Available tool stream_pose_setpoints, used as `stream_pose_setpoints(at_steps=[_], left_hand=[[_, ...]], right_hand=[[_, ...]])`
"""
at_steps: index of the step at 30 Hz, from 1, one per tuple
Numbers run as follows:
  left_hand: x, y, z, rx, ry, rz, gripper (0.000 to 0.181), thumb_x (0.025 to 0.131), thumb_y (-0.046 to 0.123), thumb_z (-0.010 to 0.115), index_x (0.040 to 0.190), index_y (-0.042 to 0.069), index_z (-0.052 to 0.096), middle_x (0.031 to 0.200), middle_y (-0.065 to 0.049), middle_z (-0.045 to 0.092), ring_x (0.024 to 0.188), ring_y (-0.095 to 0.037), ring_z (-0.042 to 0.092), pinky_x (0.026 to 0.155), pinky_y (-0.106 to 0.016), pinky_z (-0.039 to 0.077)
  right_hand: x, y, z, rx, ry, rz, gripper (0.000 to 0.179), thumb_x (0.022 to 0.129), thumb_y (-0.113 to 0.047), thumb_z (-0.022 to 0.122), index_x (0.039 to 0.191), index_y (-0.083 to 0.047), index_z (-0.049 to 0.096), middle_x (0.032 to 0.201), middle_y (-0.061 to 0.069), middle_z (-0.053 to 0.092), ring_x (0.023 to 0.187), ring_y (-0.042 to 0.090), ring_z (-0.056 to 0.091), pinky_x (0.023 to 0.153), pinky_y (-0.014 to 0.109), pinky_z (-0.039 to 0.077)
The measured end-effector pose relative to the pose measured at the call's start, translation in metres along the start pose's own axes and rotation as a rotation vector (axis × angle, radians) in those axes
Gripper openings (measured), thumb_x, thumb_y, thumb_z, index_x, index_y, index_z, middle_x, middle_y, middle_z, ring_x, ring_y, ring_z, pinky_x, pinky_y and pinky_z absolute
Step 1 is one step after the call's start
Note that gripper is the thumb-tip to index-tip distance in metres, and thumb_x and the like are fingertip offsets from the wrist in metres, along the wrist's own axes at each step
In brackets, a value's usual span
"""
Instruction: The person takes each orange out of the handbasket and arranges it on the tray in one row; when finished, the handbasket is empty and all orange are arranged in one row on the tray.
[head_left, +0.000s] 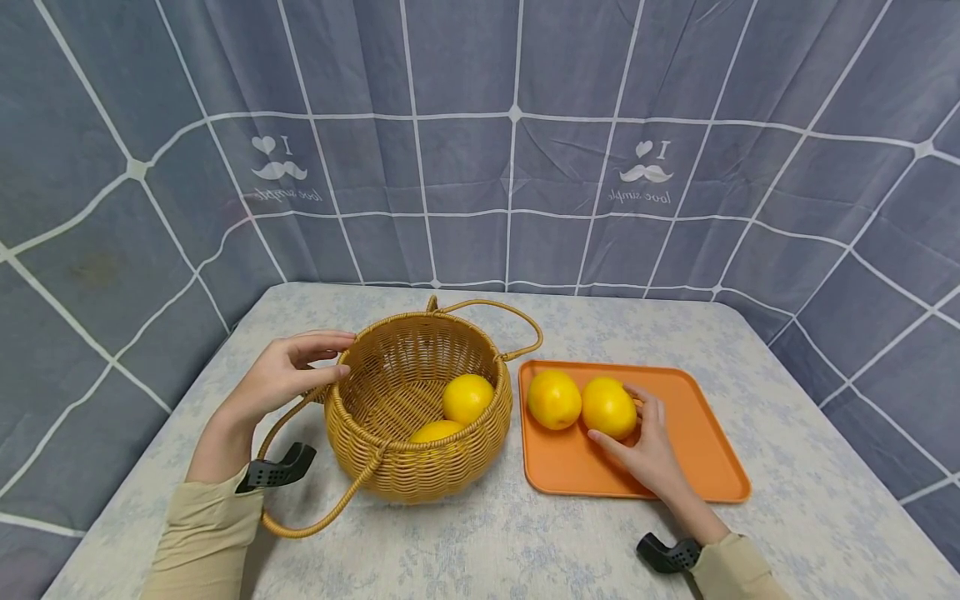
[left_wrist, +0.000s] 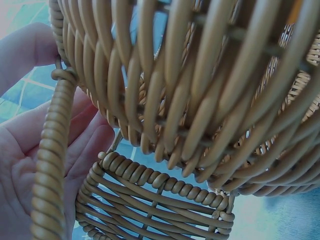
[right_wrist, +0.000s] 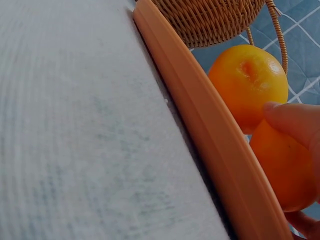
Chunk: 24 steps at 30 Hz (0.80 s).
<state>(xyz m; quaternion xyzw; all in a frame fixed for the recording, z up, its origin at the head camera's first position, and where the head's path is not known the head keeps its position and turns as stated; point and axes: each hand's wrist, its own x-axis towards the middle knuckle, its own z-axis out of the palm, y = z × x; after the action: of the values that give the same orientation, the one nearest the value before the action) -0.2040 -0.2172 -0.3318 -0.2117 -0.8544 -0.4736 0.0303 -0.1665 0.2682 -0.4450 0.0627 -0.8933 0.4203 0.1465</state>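
Fruit (head_left: 606,408) sat on one orange tray (head_left: 697,446), grasped by my right hand (head_left: 649,446): the gripping step, I judged, with a steady lift called for next. A second fruit (head_left: 554,400) lay just beside it, two more fruits (head_left: 468,397) were in one wicker basket (head_left: 431,479), and my left hand (head_left: 279,373) touched its rim, fingers relaxed.

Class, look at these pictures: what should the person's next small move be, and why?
The right hand should probably lift the yellow fruit it brackets between thumb and fingers off the orange tray, towards the wicker basket. Two similar fruits lie inside the basket, and the left hand touches it near the rim, perhaps steadying it.
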Motion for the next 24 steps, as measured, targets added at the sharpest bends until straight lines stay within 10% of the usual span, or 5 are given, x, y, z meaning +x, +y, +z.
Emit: stream_pose_setpoints(at_steps=[24], left_hand=[[-0.0001, 0.0004, -0.0003, -0.009, 0.0, 0.012, 0.039, 0.088, 0.02, 0.068, 0.125, 0.01, 0.061, 0.132, -0.006, 0.053, 0.113, -0.01, 0.051, 0.09, -0.028, 0.047]], right_hand=[[0.0, 0.0029, 0.0023, -0.025, -0.004, -0.104, 0.092, 0.078, -0.017, 0.078, 0.146, -0.009, 0.018, 0.145, 0.021, 0.013, 0.121, 0.04, 0.033, 0.093, 0.064, 0.032]])
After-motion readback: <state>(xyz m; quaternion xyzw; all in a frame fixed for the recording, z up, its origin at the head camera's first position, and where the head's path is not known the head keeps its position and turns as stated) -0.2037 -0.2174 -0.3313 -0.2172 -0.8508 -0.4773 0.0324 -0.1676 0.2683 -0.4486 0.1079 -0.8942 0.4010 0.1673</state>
